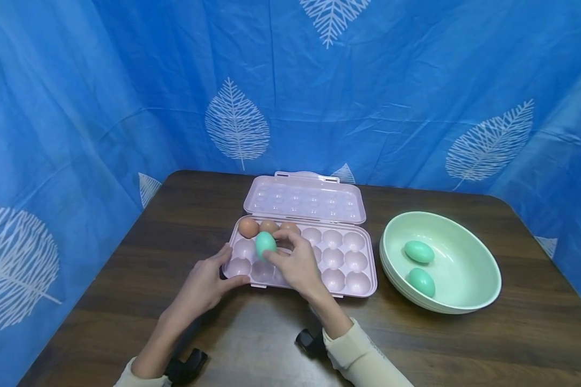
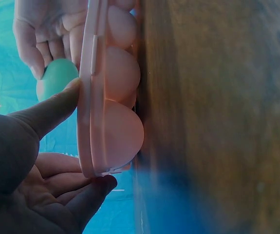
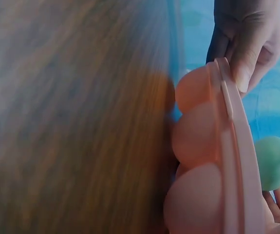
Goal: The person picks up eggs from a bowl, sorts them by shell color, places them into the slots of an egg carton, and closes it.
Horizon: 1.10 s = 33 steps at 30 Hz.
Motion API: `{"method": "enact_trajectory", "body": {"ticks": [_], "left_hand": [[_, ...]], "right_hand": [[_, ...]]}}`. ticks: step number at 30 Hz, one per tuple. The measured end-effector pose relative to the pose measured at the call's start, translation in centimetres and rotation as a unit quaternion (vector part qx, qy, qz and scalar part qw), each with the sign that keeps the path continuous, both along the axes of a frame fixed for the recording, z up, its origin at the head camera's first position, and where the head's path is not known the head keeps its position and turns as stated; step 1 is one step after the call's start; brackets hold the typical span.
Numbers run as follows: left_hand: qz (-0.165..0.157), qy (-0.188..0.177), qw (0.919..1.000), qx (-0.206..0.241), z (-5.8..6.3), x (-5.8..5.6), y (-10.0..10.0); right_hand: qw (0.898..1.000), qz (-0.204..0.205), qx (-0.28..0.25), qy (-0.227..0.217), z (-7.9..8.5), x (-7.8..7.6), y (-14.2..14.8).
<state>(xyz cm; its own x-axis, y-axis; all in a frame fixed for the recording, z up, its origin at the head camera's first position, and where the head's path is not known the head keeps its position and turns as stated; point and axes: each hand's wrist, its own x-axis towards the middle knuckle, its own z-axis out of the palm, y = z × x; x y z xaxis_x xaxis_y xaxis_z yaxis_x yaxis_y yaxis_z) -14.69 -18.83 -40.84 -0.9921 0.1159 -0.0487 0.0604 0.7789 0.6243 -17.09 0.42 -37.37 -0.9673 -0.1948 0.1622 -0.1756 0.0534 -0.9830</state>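
Right hand (image 1: 297, 263) blocks some middle cups of the egg tray (image 1: 372, 263) and part of the third brown egg (image 1: 290, 227). Green egg (image 1: 264, 243) pinched at that hand's fingertips — left of its palm, over the tray. Left hand (image 1: 205, 282) grips the tray's near-left corner.

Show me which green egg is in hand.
The green egg the right hand pinches at the pink egg tray; the other two green eggs lie untouched in the green bowl.
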Motion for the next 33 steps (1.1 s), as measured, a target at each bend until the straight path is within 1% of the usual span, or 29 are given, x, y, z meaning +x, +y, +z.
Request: {"method": "enact_trajectory", "body": {"ticks": [6, 14, 16, 19, 23, 25, 28, 33], "left_hand": [[-0.002, 0.003, 1.0, -0.001, 0.1, 0.0, -0.1], [-0.001, 0.005, 1.0, 0.004, 0.0, 0.0, 0.0], [-0.002, 0.008, 1.0, 0.003, -0.1, 0.0, 0.0], [-0.005, 0.014, 0.9999, 0.006, -0.1, 0.0, 0.0], [-0.005, 0.017, 0.9998, 0.008, -0.1, 0.1, 0.0], [-0.004, 0.016, 0.9998, 0.008, -0.2, 0.1, 0.0], [-0.005, 0.018, 0.9998, 0.007, -0.1, 0.1, 0.0], [-0.005, 0.014, 0.9999, 0.008, 0.0, 0.1, 0.0]], "right_hand": [[1.0, 0.014, -0.012, -0.009, -0.4, -0.2, -0.6], [1.0, 0.029, 0.009, 0.0, -0.7, -0.8, -1.5], [0.999, 0.035, 0.01, 0.0, -1.2, -1.2, -1.7], [0.999, 0.039, 0.022, -0.002, -2.5, -2.0, -1.9], [0.998, 0.029, 0.056, 0.001, -4.1, -2.9, -2.0], [0.997, 0.024, 0.069, 0.005, -4.5, -3.1, -2.1], [0.997, 0.025, 0.072, 0.004, -4.8, -3.4, -2.2], [0.996, 0.031, 0.087, 0.001, -4.8, -3.6, -2.4]]}}
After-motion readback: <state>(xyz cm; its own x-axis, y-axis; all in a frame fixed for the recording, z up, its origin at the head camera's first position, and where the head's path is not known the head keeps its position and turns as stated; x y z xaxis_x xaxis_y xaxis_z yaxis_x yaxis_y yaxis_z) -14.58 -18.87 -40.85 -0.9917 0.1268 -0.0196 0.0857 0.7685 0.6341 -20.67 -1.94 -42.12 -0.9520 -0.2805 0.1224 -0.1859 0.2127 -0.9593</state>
